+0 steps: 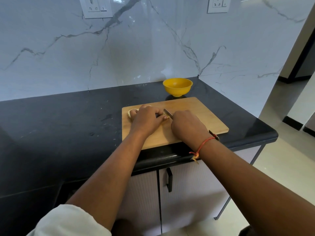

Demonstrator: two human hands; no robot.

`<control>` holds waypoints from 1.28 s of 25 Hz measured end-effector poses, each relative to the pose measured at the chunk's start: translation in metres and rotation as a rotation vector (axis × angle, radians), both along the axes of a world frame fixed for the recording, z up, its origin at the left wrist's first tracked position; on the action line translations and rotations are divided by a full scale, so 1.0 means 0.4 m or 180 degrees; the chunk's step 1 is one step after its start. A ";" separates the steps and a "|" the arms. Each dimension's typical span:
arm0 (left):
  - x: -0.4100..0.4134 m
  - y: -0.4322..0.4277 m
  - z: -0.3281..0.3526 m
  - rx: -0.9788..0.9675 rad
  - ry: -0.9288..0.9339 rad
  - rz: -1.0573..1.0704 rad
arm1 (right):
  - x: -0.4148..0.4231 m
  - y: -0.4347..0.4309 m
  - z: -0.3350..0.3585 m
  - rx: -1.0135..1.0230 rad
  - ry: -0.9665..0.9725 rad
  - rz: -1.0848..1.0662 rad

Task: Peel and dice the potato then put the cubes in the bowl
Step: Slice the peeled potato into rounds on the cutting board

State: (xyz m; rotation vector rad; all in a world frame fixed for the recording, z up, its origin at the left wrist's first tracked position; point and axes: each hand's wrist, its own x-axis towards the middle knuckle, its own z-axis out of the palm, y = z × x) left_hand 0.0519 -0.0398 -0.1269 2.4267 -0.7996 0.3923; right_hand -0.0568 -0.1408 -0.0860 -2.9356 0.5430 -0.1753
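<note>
A rolled white sleeve (68, 222) and two bare forearms reach out over grey cabinet doors with a black handle (169, 179), a red thread (202, 144) tied at the right wrist. On a wooden cutting board (201, 116) at the front edge of a black countertop (68, 125), the left hand (146, 119) lies over the pale, peeled potato (131, 113), fingers curled down and pinning it to the wood; one rounded end shows past the knuckles on the left, and a sliver shows at the fingertips. Just beside it, the right hand (186, 124) is wrapped round the handle of a knife (167, 112), whose blade angles away toward the left fingertips; whether the edge is in the potato cannot be told. Beyond the board's far edge, close to it, a yellow bowl (177, 90) stands upright. A white marble backsplash (153, 48) rises behind, with two wall sockets (95, 6) near the top.
</note>
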 end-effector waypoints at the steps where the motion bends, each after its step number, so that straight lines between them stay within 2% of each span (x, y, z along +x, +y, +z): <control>1: -0.001 -0.001 0.001 0.0019 0.0002 0.0032 | -0.003 -0.003 0.005 -0.0004 0.0009 0.0055; 11: 0.004 -0.010 -0.010 0.0030 0.0010 0.0203 | -0.048 -0.021 0.007 0.0180 0.0298 0.0117; 17: 0.004 -0.008 -0.009 0.0094 -0.0001 0.0186 | -0.089 -0.054 -0.005 0.0008 0.0513 0.0345; 20: 0.002 -0.005 -0.011 0.0078 -0.0018 0.0128 | -0.093 -0.065 -0.019 -0.0136 0.0215 0.0375; 27: -0.001 0.001 -0.009 -0.0014 0.0048 0.0090 | -0.079 -0.079 -0.019 0.0281 -0.0454 0.0160; 32: 0.004 -0.001 -0.010 -0.0039 0.0105 0.0125 | -0.017 -0.060 -0.011 0.0222 -0.0351 0.0206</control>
